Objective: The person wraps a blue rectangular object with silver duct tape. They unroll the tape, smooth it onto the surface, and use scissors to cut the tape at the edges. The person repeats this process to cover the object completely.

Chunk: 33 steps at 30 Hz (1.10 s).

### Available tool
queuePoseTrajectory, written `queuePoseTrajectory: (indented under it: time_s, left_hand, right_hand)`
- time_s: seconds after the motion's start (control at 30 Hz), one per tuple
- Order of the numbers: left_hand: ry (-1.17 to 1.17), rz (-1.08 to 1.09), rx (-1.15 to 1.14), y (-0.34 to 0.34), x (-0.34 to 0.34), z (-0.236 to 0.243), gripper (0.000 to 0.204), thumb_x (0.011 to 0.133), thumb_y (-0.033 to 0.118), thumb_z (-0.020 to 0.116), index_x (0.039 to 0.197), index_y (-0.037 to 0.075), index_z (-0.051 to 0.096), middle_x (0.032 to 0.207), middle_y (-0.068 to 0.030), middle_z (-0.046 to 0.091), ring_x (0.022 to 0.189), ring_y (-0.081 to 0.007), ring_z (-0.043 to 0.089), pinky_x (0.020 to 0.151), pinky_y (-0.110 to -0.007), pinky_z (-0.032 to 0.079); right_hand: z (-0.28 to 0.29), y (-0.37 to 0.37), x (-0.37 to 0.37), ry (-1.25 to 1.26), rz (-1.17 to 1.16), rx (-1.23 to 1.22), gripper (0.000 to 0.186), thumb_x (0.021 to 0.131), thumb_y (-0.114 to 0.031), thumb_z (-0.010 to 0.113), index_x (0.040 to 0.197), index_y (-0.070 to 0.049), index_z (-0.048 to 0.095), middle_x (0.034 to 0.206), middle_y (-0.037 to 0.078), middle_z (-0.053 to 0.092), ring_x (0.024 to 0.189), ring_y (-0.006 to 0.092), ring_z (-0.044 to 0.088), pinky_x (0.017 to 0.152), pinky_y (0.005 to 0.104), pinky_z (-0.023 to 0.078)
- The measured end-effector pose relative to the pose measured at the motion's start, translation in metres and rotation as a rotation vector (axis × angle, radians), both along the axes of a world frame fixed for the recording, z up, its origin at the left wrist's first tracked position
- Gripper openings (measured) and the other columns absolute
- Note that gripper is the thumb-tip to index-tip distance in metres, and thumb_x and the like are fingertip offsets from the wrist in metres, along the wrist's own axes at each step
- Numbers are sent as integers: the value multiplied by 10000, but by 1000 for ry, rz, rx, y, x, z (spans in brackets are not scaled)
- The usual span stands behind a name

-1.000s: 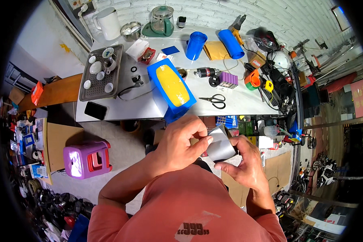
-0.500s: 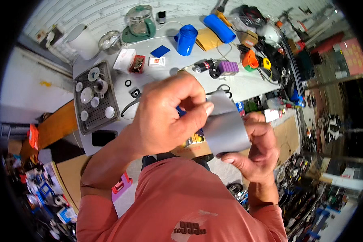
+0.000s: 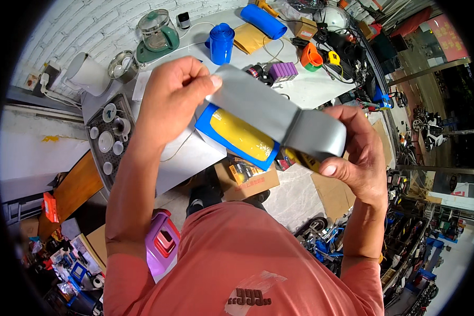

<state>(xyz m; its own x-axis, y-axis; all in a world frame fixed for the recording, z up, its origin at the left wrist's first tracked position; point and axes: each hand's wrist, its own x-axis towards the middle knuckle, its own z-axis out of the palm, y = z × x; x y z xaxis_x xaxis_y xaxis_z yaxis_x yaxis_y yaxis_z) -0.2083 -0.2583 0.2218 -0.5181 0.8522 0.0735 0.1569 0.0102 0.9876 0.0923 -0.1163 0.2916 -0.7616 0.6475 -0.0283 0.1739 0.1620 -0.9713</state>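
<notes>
Tape (image 3: pixel 258 100) has been pulled out longer, above the blue and yellow block (image 3: pixel 239 135), so more is off the roll (image 3: pixel 320 132). Left hand (image 3: pixel 175 100) pinches its end; right hand (image 3: pixel 362 155) holds the roll.

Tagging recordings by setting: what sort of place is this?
Probably a small workshop, perhaps for repairs: a worktable bears a yellow tape measure, and the right hand holds a grey tape roll.

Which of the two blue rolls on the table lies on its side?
The right-hand blue roll, next to the tan envelope; the left blue roll instead stands on end, its coiled top showing.
</notes>
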Motion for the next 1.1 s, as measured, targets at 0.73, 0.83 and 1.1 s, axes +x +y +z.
queuePoseTrajectory:
  time_s: [0.73, 0.83, 1.1]
  left_hand:
    - [91, -34, -271, -26, 4, -34, 196, 1017, 100, 785, 899, 27, 648, 809, 31, 634, 747, -47, 526, 673, -257, 428]
    - [99, -33, -257, -33, 5, -37, 191, 1016, 95, 780, 895, 26, 648, 793, 38, 622, 730, -47, 513, 660, -258, 415]
    - [35, -15, -218, -39, 7, -41, 201, 998, 107, 796, 876, 33, 654, 781, 48, 609, 706, -37, 468, 636, -260, 381]
  right_hand:
    - [-15, -27, 12, -312, 57, 407, 779, 721, -213, 985, 1399, 2, 666, 1113, 223, 775, 989, 379, 785, 877, 431, 617]
    - [-26, -27, 15, -261, 81, 392, 794, 718, -231, 995, 1400, 7, 665, 1108, 221, 774, 975, 381, 785, 868, 435, 617]
    - [-22, -37, 18, -240, 74, 340, 844, 699, -263, 1035, 1408, 9, 667, 1070, 191, 780, 904, 349, 785, 812, 416, 625]
